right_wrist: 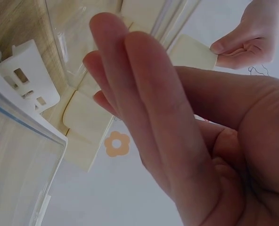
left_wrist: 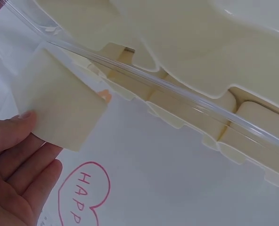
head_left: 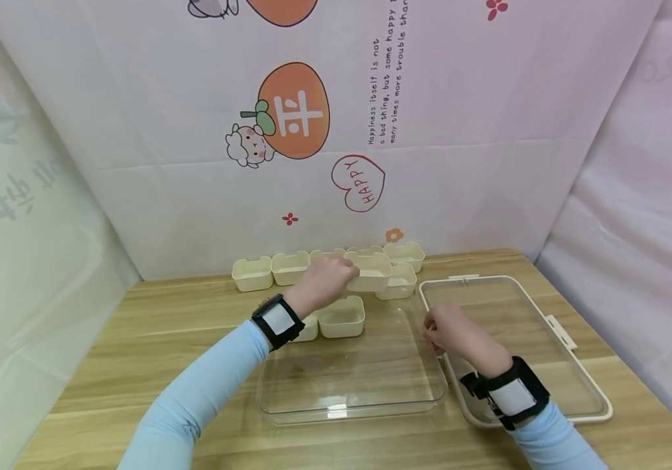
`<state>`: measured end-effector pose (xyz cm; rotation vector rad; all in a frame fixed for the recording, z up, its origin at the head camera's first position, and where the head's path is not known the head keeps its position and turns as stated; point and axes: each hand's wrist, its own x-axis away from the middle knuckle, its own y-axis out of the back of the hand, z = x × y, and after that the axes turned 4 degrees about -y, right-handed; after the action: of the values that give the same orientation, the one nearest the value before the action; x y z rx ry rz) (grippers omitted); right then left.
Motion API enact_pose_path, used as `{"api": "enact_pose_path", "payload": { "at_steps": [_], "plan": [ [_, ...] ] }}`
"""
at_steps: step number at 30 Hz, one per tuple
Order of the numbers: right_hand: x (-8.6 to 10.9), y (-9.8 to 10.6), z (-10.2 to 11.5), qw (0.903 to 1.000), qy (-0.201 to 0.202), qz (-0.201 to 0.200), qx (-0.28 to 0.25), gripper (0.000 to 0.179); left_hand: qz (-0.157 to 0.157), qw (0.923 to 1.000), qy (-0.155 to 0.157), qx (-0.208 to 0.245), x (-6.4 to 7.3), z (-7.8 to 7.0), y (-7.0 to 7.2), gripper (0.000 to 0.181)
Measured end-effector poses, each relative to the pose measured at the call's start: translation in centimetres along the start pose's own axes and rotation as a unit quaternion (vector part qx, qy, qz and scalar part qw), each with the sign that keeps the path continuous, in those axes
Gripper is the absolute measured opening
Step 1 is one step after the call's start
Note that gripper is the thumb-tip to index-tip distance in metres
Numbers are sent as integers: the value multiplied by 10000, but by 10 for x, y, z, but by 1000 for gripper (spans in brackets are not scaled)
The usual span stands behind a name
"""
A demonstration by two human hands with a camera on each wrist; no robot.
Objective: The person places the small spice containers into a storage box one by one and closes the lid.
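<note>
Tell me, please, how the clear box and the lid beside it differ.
The clear box has a colourless rim; the lid has an off-white one. The box has raised walls; the lid looks flat. The box holds cream bins; the lid none. Both are largely see-through.

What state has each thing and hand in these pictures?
Held cream bin: in the air, pinched
Left hand: pinching that bin
Right hand: fingers extended, nothing visibly held
Clear box: open, unlidded
Lid: off, lying flat
Bins in the box: upright, one partly hidden
Far bins: upright, open-topped
</note>
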<state>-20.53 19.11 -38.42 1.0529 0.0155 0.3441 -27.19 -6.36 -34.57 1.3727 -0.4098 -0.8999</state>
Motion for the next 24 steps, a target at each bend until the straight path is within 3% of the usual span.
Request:
{"api": "enact_pose_path", "payload": {
  "at_steps": [9,24],
  "plan": [
    [1,1,0,10000,60,-2,71,11,-346,9986,-328,-219,-1,-12,-1,23],
    [0,0,-1,10000,97,-19,11,11,-513,9963,-527,-436,2,-27,0,25]
  ]
}}
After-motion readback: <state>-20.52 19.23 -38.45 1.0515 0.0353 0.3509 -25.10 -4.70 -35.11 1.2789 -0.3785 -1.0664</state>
